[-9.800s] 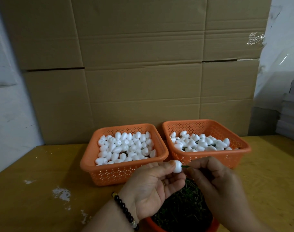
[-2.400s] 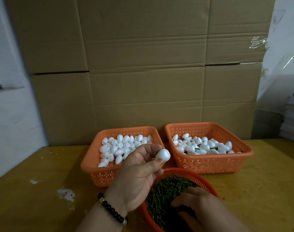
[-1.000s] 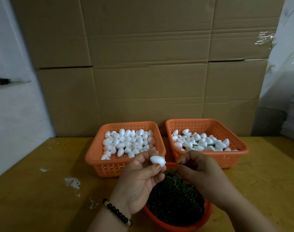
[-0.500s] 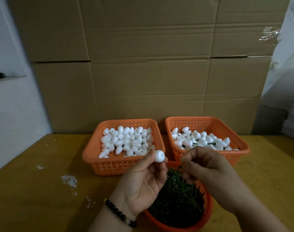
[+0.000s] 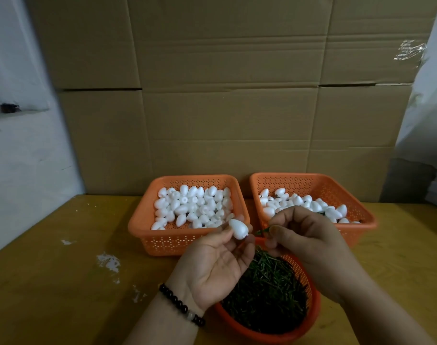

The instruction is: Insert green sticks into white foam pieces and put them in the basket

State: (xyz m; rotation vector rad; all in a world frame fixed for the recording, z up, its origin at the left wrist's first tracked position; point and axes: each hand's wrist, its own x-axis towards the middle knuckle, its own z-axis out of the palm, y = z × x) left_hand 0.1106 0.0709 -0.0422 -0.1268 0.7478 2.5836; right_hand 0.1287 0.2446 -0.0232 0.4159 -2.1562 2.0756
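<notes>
White foam piece (image 5: 238, 228) pinched; green stick (image 5: 261, 231) beside.

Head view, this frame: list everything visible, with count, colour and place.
Left basket: one, orange, table's far side, holds plain white foam pieces.
Right basket: one, orange, beside it, holds foam pieces with some green showing.
Round bowl: one, orange, nearest, full of green sticks.
Held foam piece: one, white, above the bowl.
Held stick: one, green, apart from the foam.
Table: yellowish.
Cardboard boxes: brown, behind.
Bracelet: black beads, left wrist.
Left hand: pinches foam.
Right hand: pinches stick.
</notes>
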